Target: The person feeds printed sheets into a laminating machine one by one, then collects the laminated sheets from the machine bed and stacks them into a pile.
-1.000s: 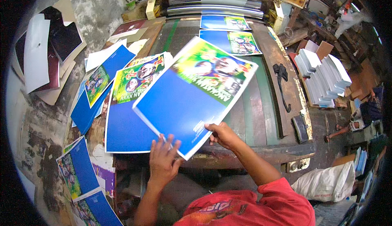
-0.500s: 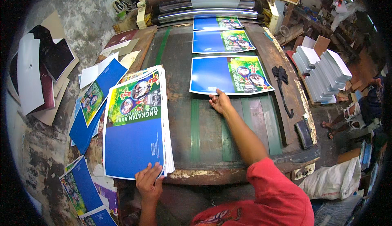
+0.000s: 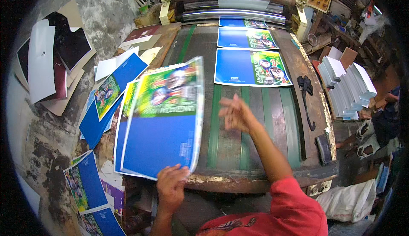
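Along the near left of the machine bed (image 3: 228, 150), we have a blue and green printed sheet (image 3: 159, 136) lying askew over a stack (image 3: 120, 136) of similar prints, which shows past its left edge. The sheet looks blurred, most of all along its right side. Our left hand (image 3: 171, 184) touches its lower right corner, the fingers bent and close together; the thumb's hold is hidden, so we cannot tell whether they pinch the paper. Our right hand (image 3: 236, 115) hangs above the bed to the right of the sheet, near it but apart, the fingers loosely spread, slightly blurred and holding nothing.

Beyond that hand, three more prints line up toward the rollers (image 3: 234, 16): the nearest print (image 3: 238, 67) and the middle print (image 3: 236, 37) lie close together, and the farthest print (image 3: 238, 23) sits right by the rollers. On the bed's right side we see a black strap (image 3: 305, 86) and, nearer us, a dark case (image 3: 324, 149). To the left, more prints (image 3: 108, 91) lie at a slant. Farther right stand piles of white paper (image 3: 347, 86), with a white sack (image 3: 349, 202) nearer us.
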`<state>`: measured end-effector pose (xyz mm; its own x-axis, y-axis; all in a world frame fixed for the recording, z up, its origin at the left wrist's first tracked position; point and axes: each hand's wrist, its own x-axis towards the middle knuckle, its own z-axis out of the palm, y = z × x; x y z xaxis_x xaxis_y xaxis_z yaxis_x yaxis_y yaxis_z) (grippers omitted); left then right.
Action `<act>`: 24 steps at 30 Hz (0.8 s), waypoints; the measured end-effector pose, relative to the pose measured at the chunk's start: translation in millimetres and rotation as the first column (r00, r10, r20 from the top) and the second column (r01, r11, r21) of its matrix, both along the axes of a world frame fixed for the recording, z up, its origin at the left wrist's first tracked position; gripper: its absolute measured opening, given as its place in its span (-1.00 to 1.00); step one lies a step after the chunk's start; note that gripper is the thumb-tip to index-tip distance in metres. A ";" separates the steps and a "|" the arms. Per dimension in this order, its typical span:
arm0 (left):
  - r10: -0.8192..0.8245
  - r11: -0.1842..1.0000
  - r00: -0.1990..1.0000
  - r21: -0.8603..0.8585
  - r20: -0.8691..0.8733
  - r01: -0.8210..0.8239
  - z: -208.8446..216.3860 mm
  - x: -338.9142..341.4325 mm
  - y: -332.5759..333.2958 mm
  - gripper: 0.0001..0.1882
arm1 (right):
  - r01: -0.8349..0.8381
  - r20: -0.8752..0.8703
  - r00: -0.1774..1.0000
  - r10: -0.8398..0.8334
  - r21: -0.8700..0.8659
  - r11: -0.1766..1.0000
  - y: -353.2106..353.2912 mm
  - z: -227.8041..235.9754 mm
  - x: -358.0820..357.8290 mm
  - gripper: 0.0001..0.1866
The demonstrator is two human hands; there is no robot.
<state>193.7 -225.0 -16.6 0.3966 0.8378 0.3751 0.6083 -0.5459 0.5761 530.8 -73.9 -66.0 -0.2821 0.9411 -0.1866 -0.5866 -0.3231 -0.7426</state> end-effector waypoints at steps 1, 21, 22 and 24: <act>-0.152 0.988 0.986 -0.003 -0.065 0.153 -2.1 6.9 2.3 -0.74 | -0.255 0.046 0.967 0.251 0.104 0.961 -36.6 15.3 -5.1 -0.47; 0.300 0.951 0.902 -0.167 0.311 -0.258 -25.0 -23.0 1.0 -0.84 | 0.505 -0.049 0.838 -0.544 -0.308 0.806 -29.1 -108.1 19.1 -0.54; 0.429 0.894 0.759 -0.351 0.490 -0.279 -30.9 -29.2 3.8 -0.82 | 0.525 -0.058 0.827 -0.559 -0.278 0.805 -22.9 -108.5 24.6 -0.50; 0.516 0.855 0.344 -0.492 0.784 -0.162 -11.9 -14.4 7.9 -0.78 | 0.590 -0.037 0.786 -0.617 -0.256 0.766 -14.5 -109.7 32.4 -0.46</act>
<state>179.3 -217.1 -28.5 -0.3458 0.9374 0.0406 -0.2352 -0.1285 0.9634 563.2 -88.4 -175.7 0.2985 0.8613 -0.4112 -0.7899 -0.0188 -0.6129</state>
